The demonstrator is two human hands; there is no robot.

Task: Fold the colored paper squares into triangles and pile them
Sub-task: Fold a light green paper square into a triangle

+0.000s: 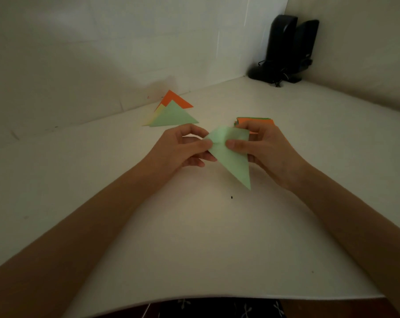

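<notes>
A light green paper [231,154] is held in the air above the white table [194,237], folded over with one long point hanging down toward me. My left hand [183,148] pinches its left edge between thumb and fingers. My right hand [263,150] pinches its right side, thumb on top. Behind the left hand lies a pile of folded triangles [171,111]: a light green one on top, a pale yellow one and an orange one under it. A stack of unfolded squares [255,121], orange on top with green edges, sits behind my right hand, partly hidden.
Two black speakers [288,49] with cables stand in the far right corner where the walls meet. The table's near edge runs along the bottom of the view, with dark patterned fabric [217,308] below it.
</notes>
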